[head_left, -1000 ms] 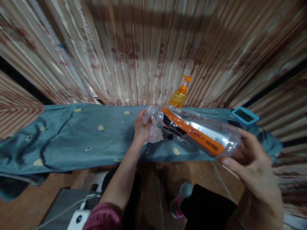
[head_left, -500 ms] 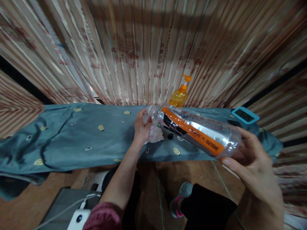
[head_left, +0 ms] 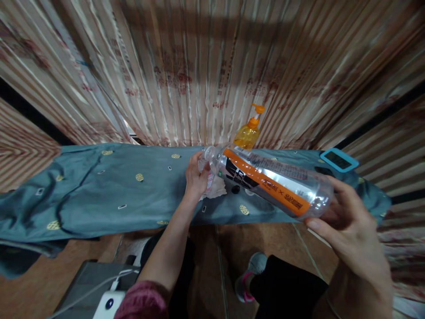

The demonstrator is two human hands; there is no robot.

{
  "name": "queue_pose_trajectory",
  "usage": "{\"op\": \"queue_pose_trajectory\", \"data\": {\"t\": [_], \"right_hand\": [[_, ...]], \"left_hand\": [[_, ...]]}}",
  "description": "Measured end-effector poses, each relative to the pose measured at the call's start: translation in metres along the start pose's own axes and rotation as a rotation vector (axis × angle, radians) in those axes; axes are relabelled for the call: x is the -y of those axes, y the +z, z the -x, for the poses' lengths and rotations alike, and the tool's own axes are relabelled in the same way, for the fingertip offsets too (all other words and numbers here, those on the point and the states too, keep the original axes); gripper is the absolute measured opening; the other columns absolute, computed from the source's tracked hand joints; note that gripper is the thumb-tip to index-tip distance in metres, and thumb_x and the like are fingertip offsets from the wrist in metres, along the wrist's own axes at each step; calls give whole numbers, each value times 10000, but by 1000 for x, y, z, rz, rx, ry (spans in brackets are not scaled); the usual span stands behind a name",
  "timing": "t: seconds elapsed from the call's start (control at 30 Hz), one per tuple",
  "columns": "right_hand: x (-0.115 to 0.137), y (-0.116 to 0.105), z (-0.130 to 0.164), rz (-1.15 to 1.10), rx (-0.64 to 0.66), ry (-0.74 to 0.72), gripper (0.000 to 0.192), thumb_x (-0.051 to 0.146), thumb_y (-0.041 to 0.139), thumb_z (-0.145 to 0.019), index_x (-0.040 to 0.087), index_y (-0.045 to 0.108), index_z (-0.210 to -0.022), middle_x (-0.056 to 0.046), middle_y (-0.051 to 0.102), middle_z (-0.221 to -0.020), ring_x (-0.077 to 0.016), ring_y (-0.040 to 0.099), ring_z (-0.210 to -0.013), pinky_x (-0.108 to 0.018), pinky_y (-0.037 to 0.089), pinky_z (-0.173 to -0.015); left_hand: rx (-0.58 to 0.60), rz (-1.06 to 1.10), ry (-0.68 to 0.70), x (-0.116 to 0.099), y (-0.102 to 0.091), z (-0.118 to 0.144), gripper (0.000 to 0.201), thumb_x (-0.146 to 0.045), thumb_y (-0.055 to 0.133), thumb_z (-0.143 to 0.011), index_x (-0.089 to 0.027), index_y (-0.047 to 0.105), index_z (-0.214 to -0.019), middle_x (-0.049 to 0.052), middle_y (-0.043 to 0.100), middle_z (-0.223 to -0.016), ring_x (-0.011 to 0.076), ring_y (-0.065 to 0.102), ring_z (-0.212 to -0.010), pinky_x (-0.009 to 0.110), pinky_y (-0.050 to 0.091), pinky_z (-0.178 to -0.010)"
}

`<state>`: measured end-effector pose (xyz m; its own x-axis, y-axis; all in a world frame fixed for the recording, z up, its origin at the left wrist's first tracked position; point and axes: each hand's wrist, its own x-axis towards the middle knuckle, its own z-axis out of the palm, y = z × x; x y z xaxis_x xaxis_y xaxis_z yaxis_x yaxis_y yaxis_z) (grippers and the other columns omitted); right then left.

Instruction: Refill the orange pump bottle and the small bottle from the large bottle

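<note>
The table (head_left: 99, 195), draped in a blue-grey cloth, runs across in front of a striped curtain (head_left: 206, 66), its near edge hanging over bare floor; most of its left half lies open. A clear bottle (head_left: 268, 181) with an orange label is held tilted above the table's right part, neck toward the middle. The right hand (head_left: 345, 230) grips it round the base, fingers wrapped under, arm bent in from the right. The left hand (head_left: 196, 177) reaches forward, arm nearly straight, and is closed on a crumpled cloth (head_left: 215, 186) pressed against the bottle's neck. Just behind stands an orange pump bottle (head_left: 248, 133); a small black cap (head_left: 235, 189) lies on the table beneath, and a teal device (head_left: 339, 159) sits at the far right edge.
</note>
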<state>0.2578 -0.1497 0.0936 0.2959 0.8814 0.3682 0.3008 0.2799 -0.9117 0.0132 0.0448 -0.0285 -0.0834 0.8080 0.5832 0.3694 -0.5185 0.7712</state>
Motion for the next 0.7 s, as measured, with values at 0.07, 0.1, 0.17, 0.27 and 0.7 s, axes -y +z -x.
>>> {"op": "queue_pose_trajectory", "data": {"t": [0.07,0.1,0.17,0.27,0.7], "right_hand": [[0,0,0,17,-6,-6,690,243,942,-601,332,663,-1225,-7,777,-1161,-245,787,-902,-294,668,-718],[0,0,0,23,-9,-10,698,252,947,-596,324,661,-1228,-13,777,-1162,-252,788,-905,-300,670,-718],[1,1,-1,31,-6,-13,714,255,957,-582,323,662,-1229,-12,777,-1165,-260,787,-927,-300,671,-727],[1,1,-1,26,-12,-3,724,252,966,-564,331,672,-1221,-1,779,-1164,-259,787,-941,-287,668,-733],[5,1,-2,-21,8,-2,740,210,974,-533,396,698,-1195,95,787,-1125,-151,781,-911,-144,622,-719]], "left_hand": [[-1,-5,1,0,0,0,443,-542,531,-949,-210,584,-1237,113,712,-1164,282,679,-1096,456,547,-975],[-2,-5,1,0,0,0,442,-538,532,-949,-205,585,-1235,115,713,-1160,281,682,-1090,455,550,-971],[-3,-1,0,-1,0,0,436,-527,533,-951,-197,587,-1230,119,713,-1158,282,684,-1089,459,552,-969],[-1,0,-4,-2,0,0,433,-518,533,-950,-194,586,-1233,119,713,-1157,284,683,-1094,466,553,-972],[-4,-9,7,0,1,0,441,-528,521,-950,-198,578,-1237,120,710,-1146,286,683,-1088,465,555,-965]]}}
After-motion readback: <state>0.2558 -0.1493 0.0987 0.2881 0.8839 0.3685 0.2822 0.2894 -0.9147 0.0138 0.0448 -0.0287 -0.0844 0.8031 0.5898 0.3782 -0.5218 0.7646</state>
